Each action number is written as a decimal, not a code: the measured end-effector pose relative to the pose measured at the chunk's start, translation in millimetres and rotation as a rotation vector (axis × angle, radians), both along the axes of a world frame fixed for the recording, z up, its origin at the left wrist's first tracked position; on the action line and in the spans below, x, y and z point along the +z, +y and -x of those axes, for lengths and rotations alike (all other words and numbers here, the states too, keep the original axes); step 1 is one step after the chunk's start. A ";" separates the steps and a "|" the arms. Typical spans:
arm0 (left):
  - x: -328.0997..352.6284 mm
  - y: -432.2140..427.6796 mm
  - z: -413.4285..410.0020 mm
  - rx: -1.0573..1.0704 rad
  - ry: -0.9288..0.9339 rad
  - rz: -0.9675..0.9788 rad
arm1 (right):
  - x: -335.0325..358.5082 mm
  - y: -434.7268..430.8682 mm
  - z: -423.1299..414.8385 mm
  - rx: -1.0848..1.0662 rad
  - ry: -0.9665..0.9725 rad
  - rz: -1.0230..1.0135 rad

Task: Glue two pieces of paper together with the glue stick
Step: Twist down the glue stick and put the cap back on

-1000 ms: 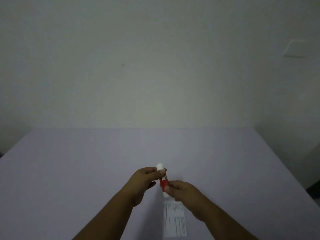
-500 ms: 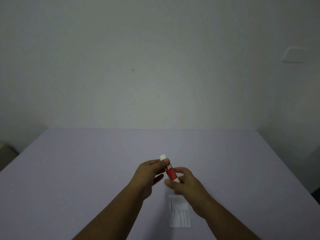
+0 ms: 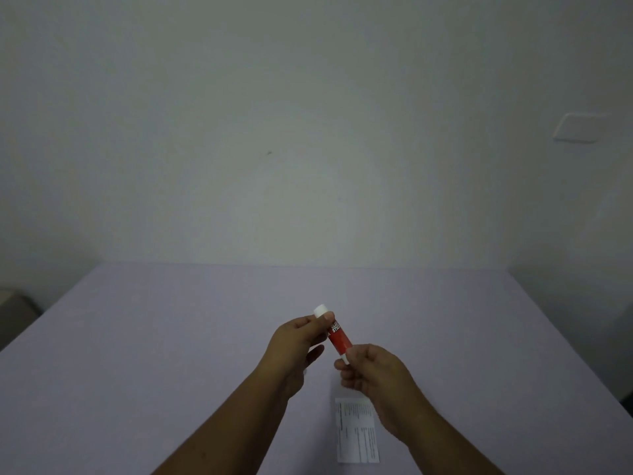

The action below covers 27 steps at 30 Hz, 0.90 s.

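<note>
A red glue stick (image 3: 338, 337) with a white cap (image 3: 321, 309) is held above the lilac table (image 3: 171, 337), tilted with the cap up and to the left. My left hand (image 3: 297, 341) pinches the cap end between thumb and fingers. My right hand (image 3: 371, 371) grips the white bottom end. A small printed slip of paper (image 3: 356, 431) lies flat on the table below my right hand, which covers its right edge. Only this one slip is visible.
A plain pale wall rises behind the table's far edge (image 3: 308, 265). A wall plate (image 3: 577, 126) sits at the upper right. A grey object (image 3: 13, 310) shows beyond the table's left edge.
Both hands have lifted the glue stick farther from me, and it now tilts with the cap to the left. The right hand has slid down to the bottom end.
</note>
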<state>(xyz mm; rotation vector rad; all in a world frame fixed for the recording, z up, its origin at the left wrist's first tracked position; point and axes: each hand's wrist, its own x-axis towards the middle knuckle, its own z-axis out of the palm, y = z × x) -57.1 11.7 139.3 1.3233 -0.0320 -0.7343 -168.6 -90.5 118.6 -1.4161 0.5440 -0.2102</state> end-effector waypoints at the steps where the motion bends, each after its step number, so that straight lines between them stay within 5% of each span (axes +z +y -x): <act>1: -0.2 -1.6 1.3 -0.002 -0.001 -0.012 | -3.1 2.6 -0.9 -0.038 0.028 0.209; 4: -0.5 -5.2 3.3 -0.006 0.019 -0.024 | -5.6 10.1 -3.7 -0.131 0.067 0.516; 9: -2.2 -4.2 -0.1 -0.007 0.056 0.010 | 1.4 2.1 -0.7 -0.029 -0.027 -0.267; 13: -1.0 -10.7 3.3 0.002 0.046 -0.015 | -7.4 6.5 -1.3 -0.143 -0.003 0.473; 15: 1.2 -13.5 3.4 0.000 0.038 -0.012 | -7.7 6.3 -1.3 -0.174 -0.013 0.594; 20: 3.8 -13.0 -2.9 0.015 0.045 0.014 | 6.1 -6.2 -2.0 -0.063 -0.067 -0.256; 25: 7.6 -21.5 -0.9 0.032 0.019 -0.032 | -3.1 -3.5 -4.9 -0.174 -0.087 0.520; 27: 10.7 -22.3 -2.2 0.040 0.020 -0.014 | 0.4 -6.8 -5.7 -0.142 -0.083 0.433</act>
